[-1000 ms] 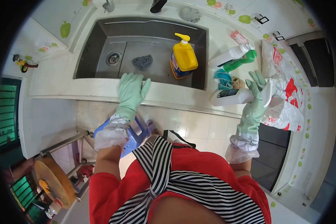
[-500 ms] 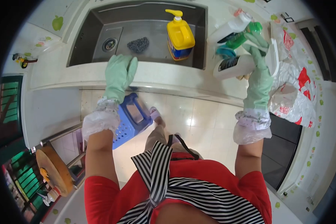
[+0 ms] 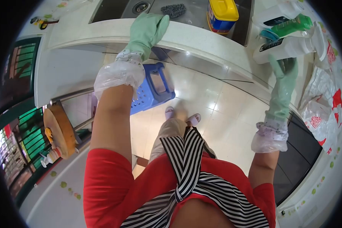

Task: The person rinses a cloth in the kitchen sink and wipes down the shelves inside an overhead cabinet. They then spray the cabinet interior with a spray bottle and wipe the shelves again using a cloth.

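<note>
Green-gloved, the right hand [image 3: 285,75], spread loosely, is just beside a white bottle [image 3: 283,49], contact unclear; beyond it lies a green bottle [image 3: 293,26]. The left hand [image 3: 146,32] rests unclenched on the surface [image 3: 201,40], a grey scrubber [image 3: 173,10] past it in the sink [image 3: 195,14].

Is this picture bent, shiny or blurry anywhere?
Head view: the counter bows and corners go black, fisheye-like; head view: glare whitens spots on the floor tiles; head view: lettering on the white bottle by the right hand can't be read clearly.
</note>
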`<state>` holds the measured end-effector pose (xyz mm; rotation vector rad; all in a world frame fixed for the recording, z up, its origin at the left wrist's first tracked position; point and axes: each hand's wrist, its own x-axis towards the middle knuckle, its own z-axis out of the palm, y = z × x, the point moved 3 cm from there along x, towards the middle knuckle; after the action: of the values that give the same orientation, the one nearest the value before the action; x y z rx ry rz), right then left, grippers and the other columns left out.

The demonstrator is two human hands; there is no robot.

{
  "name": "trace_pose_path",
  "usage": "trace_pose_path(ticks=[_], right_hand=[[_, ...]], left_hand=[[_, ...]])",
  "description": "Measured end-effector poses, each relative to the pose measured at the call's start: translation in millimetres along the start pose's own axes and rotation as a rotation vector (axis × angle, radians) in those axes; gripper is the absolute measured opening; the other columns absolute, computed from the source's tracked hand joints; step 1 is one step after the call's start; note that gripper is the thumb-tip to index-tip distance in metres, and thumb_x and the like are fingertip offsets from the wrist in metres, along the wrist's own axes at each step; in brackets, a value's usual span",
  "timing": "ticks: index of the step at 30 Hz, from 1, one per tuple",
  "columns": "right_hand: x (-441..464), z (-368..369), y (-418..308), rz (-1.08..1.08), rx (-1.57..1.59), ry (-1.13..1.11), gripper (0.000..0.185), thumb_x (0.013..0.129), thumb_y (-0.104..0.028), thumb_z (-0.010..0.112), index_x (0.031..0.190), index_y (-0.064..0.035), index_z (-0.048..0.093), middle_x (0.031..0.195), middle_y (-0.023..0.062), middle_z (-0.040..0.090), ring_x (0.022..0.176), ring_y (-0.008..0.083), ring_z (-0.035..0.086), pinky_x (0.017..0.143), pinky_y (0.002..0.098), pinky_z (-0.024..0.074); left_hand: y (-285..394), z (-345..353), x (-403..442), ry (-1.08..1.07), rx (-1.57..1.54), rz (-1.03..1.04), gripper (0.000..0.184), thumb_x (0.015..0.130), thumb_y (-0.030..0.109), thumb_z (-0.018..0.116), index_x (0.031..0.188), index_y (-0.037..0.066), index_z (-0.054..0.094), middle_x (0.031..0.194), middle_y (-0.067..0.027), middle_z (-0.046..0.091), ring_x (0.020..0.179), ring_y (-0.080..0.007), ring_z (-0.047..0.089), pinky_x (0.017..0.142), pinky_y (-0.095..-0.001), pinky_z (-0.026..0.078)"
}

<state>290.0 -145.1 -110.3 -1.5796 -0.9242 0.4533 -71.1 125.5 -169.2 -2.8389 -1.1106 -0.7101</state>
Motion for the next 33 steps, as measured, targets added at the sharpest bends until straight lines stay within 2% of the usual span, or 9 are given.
trace_pose_path(ticks=[4, 6, 9, 12, 15, 22, 25, 31, 33], right_hand=[[-40.8, -9.1, 58.1, 0.04, -0.105, 0.135, 0.079, 0.095, -0.005, 0.084, 0.163, 0.006, 0.046, 0.16, 0.0181, 0.059, 0.148, 0.0276, 0.057, 0.125, 0.0407, 0.0436], [-35.4, -7.6, 56.9, 0.022, -0.091, 0.09, 0.078, 0.094, -0.006, 0.084, 0.161, 0.0086, 0.047, 0.157, 0.0207, 0.061, 0.145, 0.0293, 0.06, 0.124, 0.0418, 0.045], [-34.2, -5.9, 60.4, -0.02, -0.08, 0.095, 0.066, 0.096, -0.007, 0.08, 0.155, 0.0093, 0.055, 0.148, 0.0218, 0.068, 0.137, 0.03, 0.066, 0.119, 0.0415, 0.048], [-34.4, -0.4, 62.5, -0.101, -0.283, 0.101, 0.055, 0.099, -0.009, 0.075, 0.15, 0.0065, 0.062, 0.138, 0.0221, 0.075, 0.128, 0.0296, 0.072, 0.113, 0.0405, 0.0517], [-34.6, 4.4, 65.3, -0.154, -0.429, 0.131, 0.049, 0.1, -0.011, 0.073, 0.146, 0.0027, 0.067, 0.129, 0.0232, 0.078, 0.119, 0.0311, 0.076, 0.108, 0.0406, 0.0548], [-33.9, 7.9, 72.3, -0.213, -0.609, 0.19, 0.044, 0.1, -0.02, 0.073, 0.14, -0.0015, 0.073, 0.119, 0.0241, 0.08, 0.108, 0.0402, 0.078, 0.098, 0.0441, 0.0587], [-32.2, 7.8, 71.1, -0.266, -0.67, 0.212, 0.042, 0.101, -0.022, 0.072, 0.138, -0.0022, 0.073, 0.118, 0.0234, 0.08, 0.107, 0.0408, 0.078, 0.096, 0.0439, 0.0589], [-33.6, 10.5, 67.0, -0.203, -0.669, 0.206, 0.039, 0.104, -0.024, 0.07, 0.136, -0.0033, 0.075, 0.114, 0.0224, 0.081, 0.102, 0.0406, 0.078, 0.094, 0.0445, 0.0589], [-33.5, 11.8, 66.6, -0.274, -0.689, 0.227, 0.038, 0.104, -0.025, 0.07, 0.135, -0.0038, 0.075, 0.113, 0.0223, 0.081, 0.101, 0.0409, 0.078, 0.093, 0.0449, 0.0589]], left_hand=[[-3.8, 2.9, -0.7, 0.009, -0.024, 0.011, 0.03, 0.106, 0.037, 0.069, 0.106, 0.01, 0.083, 0.098, -0.0133, 0.079, 0.095, -0.0402, 0.07, 0.086, -0.0508, 0.055], [-4.8, 3.5, -1.1, 0.025, -0.009, 0.023, 0.03, 0.106, 0.037, 0.07, 0.107, 0.01, 0.083, 0.099, -0.0129, 0.079, 0.095, -0.0394, 0.071, 0.086, -0.0509, 0.056], [-0.7, 0.8, -1.6, 0.11, -0.064, 0.028, 0.04, 0.109, 0.042, 0.059, 0.093, 0.013, 0.082, 0.09, -0.0171, 0.079, 0.089, -0.0433, 0.073, 0.082, -0.0569, 0.055], [1.2, -1.7, 6.1, -0.021, -0.023, 0.019, 0.031, 0.103, 0.03, 0.065, 0.081, 0.011, 0.075, 0.085, -0.0195, 0.074, 0.087, -0.0453, 0.069, 0.087, -0.0565, 0.052], [7.6, -7.7, 1.6, 0.118, -0.081, 0.006, 0.031, 0.104, 0.028, 0.065, 0.081, 0.01, 0.075, 0.083, -0.0191, 0.074, 0.086, -0.0452, 0.068, 0.082, -0.0565, 0.053], [7.6, -13.3, 2.3, 0.07, -0.09, 0.027, 0.034, 0.104, 0.027, 0.064, 0.077, 0.009, 0.073, 0.082, -0.0206, 0.072, 0.083, -0.0457, 0.068, 0.078, -0.0572, 0.052], [13.3, -15.8, 4.2, 0.067, -0.118, 0.031, 0.035, 0.105, 0.028, 0.063, 0.077, 0.009, 0.072, 0.081, -0.021, 0.072, 0.083, -0.0461, 0.068, 0.079, -0.0576, 0.051], [12.2, -17.5, 4.5, 0.026, -0.086, 0.034, 0.036, 0.105, 0.028, 0.06, 0.078, 0.009, 0.072, 0.082, -0.0214, 0.072, 0.083, -0.0464, 0.068, 0.079, -0.058, 0.051], [12.0, -16.9, 4.9, 0.035, -0.075, 0.048, 0.036, 0.106, 0.028, 0.059, 0.078, 0.009, 0.072, 0.082, -0.0213, 0.072, 0.084, -0.0461, 0.069, 0.08, -0.0581, 0.052]])
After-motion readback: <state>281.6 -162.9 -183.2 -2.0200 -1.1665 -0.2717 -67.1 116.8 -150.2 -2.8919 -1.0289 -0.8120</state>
